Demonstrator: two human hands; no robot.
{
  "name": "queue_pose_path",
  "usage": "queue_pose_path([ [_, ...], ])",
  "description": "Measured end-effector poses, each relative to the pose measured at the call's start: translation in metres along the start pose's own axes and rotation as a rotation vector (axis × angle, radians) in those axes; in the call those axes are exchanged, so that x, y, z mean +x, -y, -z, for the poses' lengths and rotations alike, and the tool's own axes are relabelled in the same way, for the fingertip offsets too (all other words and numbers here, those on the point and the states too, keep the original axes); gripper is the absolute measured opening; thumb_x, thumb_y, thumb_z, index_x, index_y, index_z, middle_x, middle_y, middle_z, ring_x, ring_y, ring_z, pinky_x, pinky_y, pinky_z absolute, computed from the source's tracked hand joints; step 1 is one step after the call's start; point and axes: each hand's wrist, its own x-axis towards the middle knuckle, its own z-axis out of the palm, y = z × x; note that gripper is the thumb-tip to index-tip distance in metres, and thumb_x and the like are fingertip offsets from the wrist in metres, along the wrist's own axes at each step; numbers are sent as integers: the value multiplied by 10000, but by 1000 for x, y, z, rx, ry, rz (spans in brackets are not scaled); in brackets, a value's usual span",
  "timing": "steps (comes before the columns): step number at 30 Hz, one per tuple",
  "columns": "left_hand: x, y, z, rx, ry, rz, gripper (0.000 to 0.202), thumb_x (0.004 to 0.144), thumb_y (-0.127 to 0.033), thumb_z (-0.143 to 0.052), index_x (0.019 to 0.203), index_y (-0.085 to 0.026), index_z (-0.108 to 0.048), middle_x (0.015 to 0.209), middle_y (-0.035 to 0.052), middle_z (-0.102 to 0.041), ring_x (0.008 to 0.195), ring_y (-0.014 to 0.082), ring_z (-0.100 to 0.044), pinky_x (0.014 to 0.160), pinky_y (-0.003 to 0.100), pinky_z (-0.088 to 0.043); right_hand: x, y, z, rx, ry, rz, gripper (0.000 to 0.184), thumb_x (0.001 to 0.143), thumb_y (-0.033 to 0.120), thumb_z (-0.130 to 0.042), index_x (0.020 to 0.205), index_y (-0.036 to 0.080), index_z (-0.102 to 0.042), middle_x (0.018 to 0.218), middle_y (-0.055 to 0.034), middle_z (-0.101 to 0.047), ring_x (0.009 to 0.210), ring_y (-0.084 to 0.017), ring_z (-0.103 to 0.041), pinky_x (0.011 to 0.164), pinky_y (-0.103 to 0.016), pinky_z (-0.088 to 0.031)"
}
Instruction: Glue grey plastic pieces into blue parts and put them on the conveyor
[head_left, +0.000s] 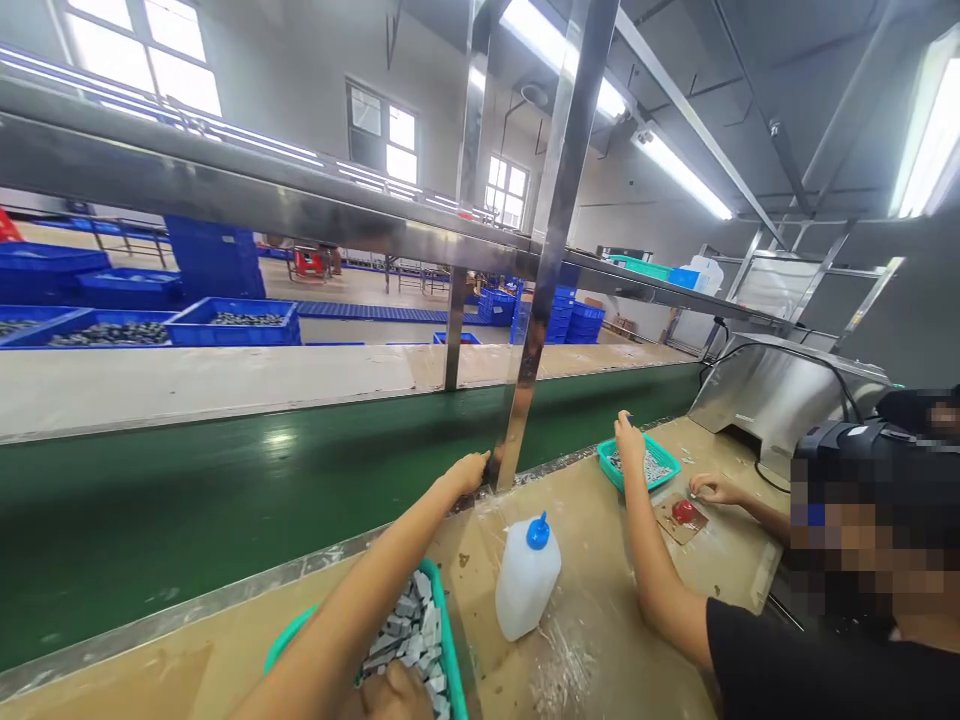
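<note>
My left hand (469, 474) is stretched out to the edge of the green belt, beside the metal post. Its fingers are closed around a small dark piece (488, 468), partly hidden by the hand and hard to make out. My right hand (399, 692) is down at the bottom of the view, its fingers curled among small grey blocks (427, 625) in a green basket (448, 655). Whatever lies between those fingers is hidden. My left forearm covers much of the basket. A white squeeze bottle (528, 580) with a blue cap stands to the right of the basket.
The green conveyor belt (225, 500) runs behind the worktable (600, 610); a metal post (525, 390) rises at its edge. To the right a co-worker's hands are near a second green basket (607, 470) and a red lump (682, 512) on cardboard. A metal machine (780, 385) stands beyond.
</note>
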Motion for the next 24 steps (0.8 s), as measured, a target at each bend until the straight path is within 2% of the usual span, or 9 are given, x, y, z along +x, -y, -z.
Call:
queue_pose_path([
  [2, 0, 1, 0, -55, -3, 56, 306, 897, -309, -627, 1151, -140, -606, 1200, 108, -601, 1119, 252, -580, 969, 477, -485, 7, -16, 13, -14, -9, -36, 231, 977, 347, -549, 1156, 218, -618, 1232, -67, -596, 1032, -213, -617, 876, -374, -544],
  [5, -6, 2, 5, -183, -52, 147, 260, 899, -309, -624, 1100, -145, -623, 1182, 102, -607, 1121, 244, -576, 967, 459, -484, 0, -16, 13, -23, 2, -61, 229, 970, 355, -559, 1158, 236, -617, 1239, -69, -593, 1039, -211, -613, 870, -370, -547],
  [8, -20, 4, 15, -374, -113, 230, 262, 906, -332, -611, 1086, -142, -620, 1143, 97, -618, 1062, 230, -599, 919, 432, -509, -20, 5, -8, -18, 33, -55, 234, 966, 347, -571, 1166, 233, -612, 1246, -73, -589, 1045, -210, -612, 876, -375, -544],
  [11, -55, 11, 26, -619, -122, 276, 293, 893, -394, -618, 1000, -121, -613, 991, 80, -652, 904, 189, -639, 815, 359, -542, -47, 40, -42, 7, 80, -32, 252, 959, 339, -585, 1183, 225, -601, 1245, -75, -588, 1052, -213, -613, 881, -382, -541],
  [15, -141, 31, 43, -920, -100, 282, 431, 716, -491, -774, 864, -155, -549, 831, 33, -652, 761, 145, -637, 713, 261, -522, -88, 99, -92, 83, 171, 28, 274, 954, 332, -593, 1180, 176, -596, 1183, -79, -616, 995, -207, -632, 858, -405, -550],
  [18, -222, 44, 53, -1059, -124, 295, 574, 603, -577, -809, 860, -181, -483, 909, 46, -665, 768, 148, -631, 662, 254, -494, -113, 130, -113, 155, 212, 49, 220, 927, 122, -542, 1101, 167, -668, 986, -74, -684, 949, -222, -652, 847, -386, -537],
  [20, -275, 50, 54, -1134, -158, 299, 585, 606, -579, -804, 875, -190, -458, 907, 40, -657, 752, 135, -612, 623, 235, -458, -121, 135, -116, 238, 178, 26, 353, 887, 29, -443, 1066, 173, -712, 935, -94, -707, 952, -237, -660, 863, -364, -518],
  [22, -323, 55, 50, -1203, -225, 308, 542, 645, -542, -797, 890, -190, -465, 858, 14, -636, 689, 104, -565, 583, 210, -405, -121, 130, -114, 350, 123, 2, 371, 906, 83, -390, 1017, 178, -731, 973, -109, -717, 942, -237, -667, 861, -349, -515],
  [24, -362, 59, 42, -1280, -310, 345, 526, 656, -524, -798, 931, -185, -504, 840, 0, -622, 635, 79, -504, 558, 196, -355, -117, 122, -110, 453, 68, -4, 322, 916, 197, -422, 992, 174, -735, 988, -114, -716, 919, -246, -669, 835, -356, -529],
])
